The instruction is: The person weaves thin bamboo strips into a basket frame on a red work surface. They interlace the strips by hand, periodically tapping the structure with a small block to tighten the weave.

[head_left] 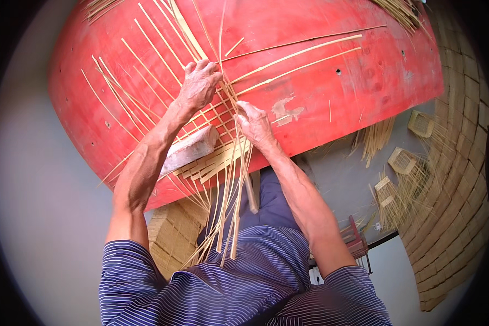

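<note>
A partly woven lattice of pale bamboo strips (215, 113) lies on the red board, with long loose ends fanning out to the left, right and far side. At its far edge my left hand (202, 81) is closed, fingers bent over the strips. My right hand (255, 126) pinches upright strips at the lattice's right edge, thumb and forefinger together; its fingertips are partly hidden. On the near left of the weave rests a whitish block (191, 149), beside my left forearm. More strip ends (236, 201) hang over the board's near edge toward my lap.
The red board (331, 92) has small holes and a scuffed patch. Bundles of strips (399, 13) lie at its far corners. To the right, several small woven pieces (405, 161) with loose ends are on the floor, beside a large curved woven mat (451, 179). A wooden stick (251, 194) juts below the board.
</note>
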`<state>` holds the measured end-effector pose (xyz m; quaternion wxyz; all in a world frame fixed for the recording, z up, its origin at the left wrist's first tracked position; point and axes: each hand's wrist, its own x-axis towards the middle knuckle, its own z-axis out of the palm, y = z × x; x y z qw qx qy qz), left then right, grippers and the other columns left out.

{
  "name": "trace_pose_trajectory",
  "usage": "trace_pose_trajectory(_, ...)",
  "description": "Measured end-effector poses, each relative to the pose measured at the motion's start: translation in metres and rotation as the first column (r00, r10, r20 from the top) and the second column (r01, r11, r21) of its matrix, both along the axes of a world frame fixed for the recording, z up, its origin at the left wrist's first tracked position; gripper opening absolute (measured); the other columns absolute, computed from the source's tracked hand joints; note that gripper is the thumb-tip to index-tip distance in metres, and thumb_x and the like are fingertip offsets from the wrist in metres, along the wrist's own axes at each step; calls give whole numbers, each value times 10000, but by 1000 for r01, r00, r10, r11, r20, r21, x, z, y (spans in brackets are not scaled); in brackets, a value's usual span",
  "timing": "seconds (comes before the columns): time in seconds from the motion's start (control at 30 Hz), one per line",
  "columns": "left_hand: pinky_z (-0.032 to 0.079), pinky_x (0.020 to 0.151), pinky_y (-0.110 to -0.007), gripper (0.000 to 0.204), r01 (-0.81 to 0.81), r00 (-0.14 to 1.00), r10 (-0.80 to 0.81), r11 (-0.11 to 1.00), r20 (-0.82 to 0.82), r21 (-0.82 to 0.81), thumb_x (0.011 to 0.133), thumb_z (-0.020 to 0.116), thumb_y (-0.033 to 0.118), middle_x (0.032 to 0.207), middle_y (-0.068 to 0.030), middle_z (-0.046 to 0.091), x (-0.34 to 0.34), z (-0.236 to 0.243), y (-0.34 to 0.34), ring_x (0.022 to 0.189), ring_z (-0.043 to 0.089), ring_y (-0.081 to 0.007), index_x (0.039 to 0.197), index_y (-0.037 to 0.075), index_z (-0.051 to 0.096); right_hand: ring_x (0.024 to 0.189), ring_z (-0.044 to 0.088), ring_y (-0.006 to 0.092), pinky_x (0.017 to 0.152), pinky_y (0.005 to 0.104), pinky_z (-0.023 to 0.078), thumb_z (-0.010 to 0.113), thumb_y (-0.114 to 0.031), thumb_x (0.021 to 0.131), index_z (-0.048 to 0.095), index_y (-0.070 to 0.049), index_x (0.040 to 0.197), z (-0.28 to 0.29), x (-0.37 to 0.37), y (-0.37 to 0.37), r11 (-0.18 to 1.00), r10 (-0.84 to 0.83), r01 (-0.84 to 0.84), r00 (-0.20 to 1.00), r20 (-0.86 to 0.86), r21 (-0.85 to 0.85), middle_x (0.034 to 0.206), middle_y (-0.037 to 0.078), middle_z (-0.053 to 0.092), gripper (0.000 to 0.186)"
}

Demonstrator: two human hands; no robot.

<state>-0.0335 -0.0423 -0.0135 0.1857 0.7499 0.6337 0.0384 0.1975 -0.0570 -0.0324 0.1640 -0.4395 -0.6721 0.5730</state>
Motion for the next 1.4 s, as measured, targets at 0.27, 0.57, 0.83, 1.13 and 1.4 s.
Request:
trace_pose_trajectory(0.27,428,974,-525,423,-187,977,215,826,-10,-532,851,677,411,1071,-186,645,1,14,-15,1105,594,-352,1042,37,623,1115,608,352,953,397,495,680,-47,804,628,-2,1155,-14,1,-1,995,44,-40,998,-43,90,1180,202,625,358)
trace_pose_trajectory(0.57,531,564,-348,259,-733,419,904,389,81,-558,819,702,259,670,-140,688,-8,-43,33,606,681,-208,761,7,690,1086,615,362,914,408,501,626,-66,774,569,7,1109,-13,-13,12,982,131,-133,991,-22,-132,1121,214,629,347)
trace_pose_trajectory(0.83,518,855,-356,251,-311,567,642,747,516,-588,924,613,155,1001,-116,701,4,-29,40,932,664,-197,1097,-26,636,1094,615,369,925,420,493,604,-87,773,541,-2,1160,-21,-12,10,981,149,-147,989,7,-123,1107,228,635,402)
trace_pose_trajectory(1.13,481,971,-390,551,-313,453,654,753,607,-579,930,555,128,1043,-123,673,15,-18,40,1055,640,-228,1452,46,401,1162,595,356,1024,456,493,601,-108,916,403,80,1343,-35,11,38,372,-766,316,635,-97,-873,1284,267,536,507)
trace_pose_trajectory(1.4,478,960,-396,310,-212,236,644,765,728,-608,873,612,180,1034,-51,676,14,-15,41,1047,637,-187,1145,38,653,1205,569,331,1055,433,451,547,-263,993,422,94,1358,-14,-17,28,607,-659,341,721,-214,-718,1327,253,516,526)
